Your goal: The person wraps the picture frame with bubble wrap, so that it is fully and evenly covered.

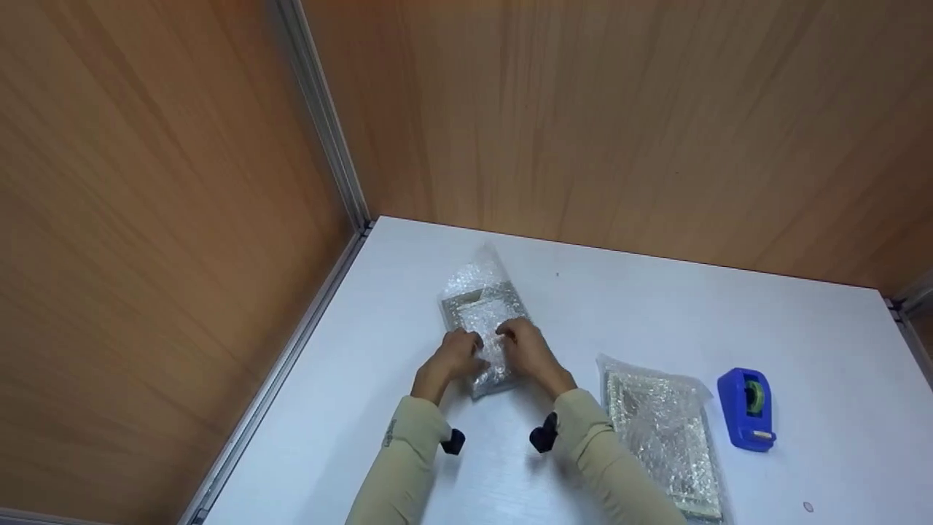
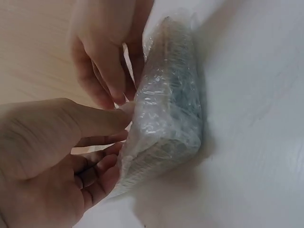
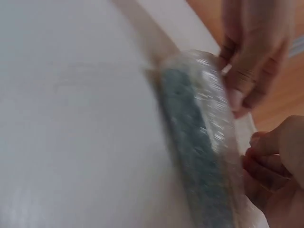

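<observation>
A flat rectangular frame-like item in clear bubble wrap (image 1: 477,310) lies at an angle on the white table, with loose wrap past its far end. My left hand (image 1: 458,355) is at its left side, thumb and fingers pinching the wrap's edge; the left wrist view shows this hand (image 2: 57,142) close up. From the right, my right hand (image 1: 531,354) has its fingers bent down to the wrap and pinches it near the left fingertips. Along its side, the wrapped package (image 3: 194,133) looks thick and dark. The exact fingertip contact is partly hidden.
On the right of the white table (image 1: 350,437) lies another bubble-wrapped frame (image 1: 660,430). Beside it stands a blue tape dispenser (image 1: 747,430) with a greenish roll. Wood-look panels (image 1: 619,131) rise behind and at the left, joined by a metal corner profile (image 1: 324,117).
</observation>
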A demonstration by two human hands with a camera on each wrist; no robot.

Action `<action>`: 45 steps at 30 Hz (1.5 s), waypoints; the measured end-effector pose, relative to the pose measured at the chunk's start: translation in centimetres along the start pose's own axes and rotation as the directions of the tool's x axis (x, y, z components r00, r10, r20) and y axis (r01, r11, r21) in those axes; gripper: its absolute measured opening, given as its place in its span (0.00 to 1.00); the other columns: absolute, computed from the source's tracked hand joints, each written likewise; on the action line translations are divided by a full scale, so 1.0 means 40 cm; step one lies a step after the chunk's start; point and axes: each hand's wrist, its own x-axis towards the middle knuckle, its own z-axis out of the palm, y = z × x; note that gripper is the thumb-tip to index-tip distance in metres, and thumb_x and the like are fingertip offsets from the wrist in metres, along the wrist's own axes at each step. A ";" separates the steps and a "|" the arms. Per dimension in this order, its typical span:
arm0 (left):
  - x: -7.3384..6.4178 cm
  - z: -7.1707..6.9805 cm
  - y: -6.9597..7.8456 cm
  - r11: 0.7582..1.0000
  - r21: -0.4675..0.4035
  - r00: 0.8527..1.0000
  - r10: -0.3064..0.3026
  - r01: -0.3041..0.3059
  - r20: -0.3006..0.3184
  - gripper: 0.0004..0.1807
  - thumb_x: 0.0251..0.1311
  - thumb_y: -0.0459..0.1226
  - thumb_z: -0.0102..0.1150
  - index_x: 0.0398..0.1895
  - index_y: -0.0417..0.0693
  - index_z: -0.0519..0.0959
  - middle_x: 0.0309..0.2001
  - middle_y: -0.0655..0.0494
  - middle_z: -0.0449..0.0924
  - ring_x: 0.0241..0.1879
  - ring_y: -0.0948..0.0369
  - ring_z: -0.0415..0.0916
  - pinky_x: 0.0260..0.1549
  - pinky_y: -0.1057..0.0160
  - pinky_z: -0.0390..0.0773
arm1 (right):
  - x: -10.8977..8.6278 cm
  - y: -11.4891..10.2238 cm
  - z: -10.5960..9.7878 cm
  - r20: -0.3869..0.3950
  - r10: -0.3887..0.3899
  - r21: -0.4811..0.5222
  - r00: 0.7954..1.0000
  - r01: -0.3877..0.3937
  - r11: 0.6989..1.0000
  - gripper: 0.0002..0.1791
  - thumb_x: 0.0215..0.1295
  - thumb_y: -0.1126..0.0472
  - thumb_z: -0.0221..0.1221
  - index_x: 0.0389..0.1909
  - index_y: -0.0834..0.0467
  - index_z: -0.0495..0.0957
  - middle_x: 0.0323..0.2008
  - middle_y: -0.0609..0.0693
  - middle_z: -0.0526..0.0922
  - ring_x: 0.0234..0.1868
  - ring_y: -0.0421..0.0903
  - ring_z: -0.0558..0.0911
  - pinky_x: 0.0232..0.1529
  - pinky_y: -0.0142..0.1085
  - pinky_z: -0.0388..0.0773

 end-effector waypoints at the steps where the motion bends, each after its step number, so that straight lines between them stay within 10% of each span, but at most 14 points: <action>1: 0.000 0.002 0.000 1.000 -0.001 1.000 -0.011 0.011 0.002 0.19 0.54 0.43 0.63 0.44 0.40 0.75 0.40 0.50 0.72 0.45 0.54 0.67 0.45 0.57 0.71 | 0.001 0.003 -0.015 -0.003 0.025 0.013 1.000 -0.025 1.000 0.10 0.63 0.72 0.51 0.41 0.62 0.79 0.40 0.56 0.79 0.43 0.49 0.78 0.45 0.40 0.76; 6: -0.004 0.011 0.010 0.999 0.006 0.998 -0.053 0.053 -0.020 0.27 0.50 0.51 0.65 0.44 0.40 0.74 0.42 0.50 0.70 0.47 0.54 0.65 0.46 0.57 0.72 | 0.002 0.016 -0.090 -0.017 0.134 0.054 0.991 -0.133 0.990 0.13 0.63 0.73 0.49 0.42 0.61 0.79 0.43 0.55 0.78 0.47 0.50 0.76 0.48 0.43 0.75; 17: -0.001 0.018 0.024 0.993 0.076 0.994 -0.088 0.093 -0.065 0.28 0.52 0.49 0.63 0.51 0.41 0.71 0.52 0.42 0.68 0.54 0.48 0.62 0.52 0.53 0.70 | -0.027 0.053 -0.116 0.216 0.231 -0.062 0.949 -0.223 0.973 0.16 0.60 0.66 0.57 0.50 0.60 0.74 0.47 0.58 0.76 0.47 0.52 0.75 0.44 0.45 0.76; 35: 0.012 0.027 0.025 0.988 0.116 0.991 -0.089 0.100 -0.099 0.17 0.57 0.42 0.60 0.44 0.42 0.72 0.44 0.44 0.70 0.47 0.50 0.65 0.44 0.54 0.72 | -0.034 0.057 -0.112 0.263 0.223 -0.091 0.939 -0.206 0.974 0.21 0.53 0.58 0.66 0.49 0.57 0.74 0.45 0.52 0.75 0.46 0.49 0.74 0.47 0.44 0.74; 45: 0.014 0.039 0.014 0.993 0.100 0.988 -0.048 0.063 -0.148 0.14 0.55 0.40 0.60 0.41 0.42 0.72 0.42 0.44 0.70 0.45 0.49 0.65 0.43 0.54 0.72 | -0.038 0.064 -0.100 0.250 0.143 -0.129 0.958 -0.113 0.985 0.06 0.54 0.61 0.65 0.28 0.57 0.77 0.35 0.52 0.71 0.35 0.46 0.70 0.37 0.40 0.72</action>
